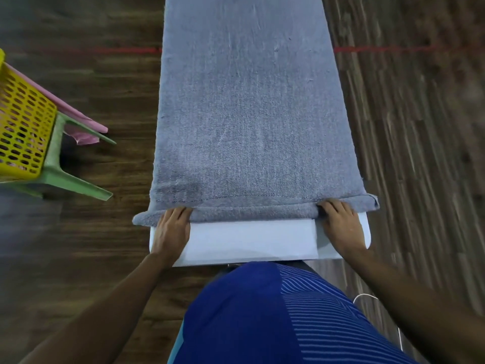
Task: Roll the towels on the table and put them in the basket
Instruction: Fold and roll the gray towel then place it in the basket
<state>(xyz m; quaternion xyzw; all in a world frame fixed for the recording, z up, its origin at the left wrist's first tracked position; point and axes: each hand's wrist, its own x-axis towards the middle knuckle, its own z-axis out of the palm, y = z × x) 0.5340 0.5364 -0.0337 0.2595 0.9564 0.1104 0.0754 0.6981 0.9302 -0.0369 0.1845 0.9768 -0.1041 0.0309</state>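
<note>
Grey towel [244,114] was shown spread lengthwise along a narrow white tabletop [249,240], which was covered by it except for a bare strip at the near end. The towel's near hem had been turned over into a low roll [252,212] lying across the tabletop's width. The left hand [173,228] was placed at the roll's left end and the right hand [341,224] at its right end. The grip of each was closed on the roll, fingers curled over it. To the left, well apart from the tabletop, a yellow perforated basket [23,132] was set on a green plastic stool [60,177], with a pink towel [84,137] hanging beside it. A red line [126,50] was marked across the wooden floor [105,88].
</note>
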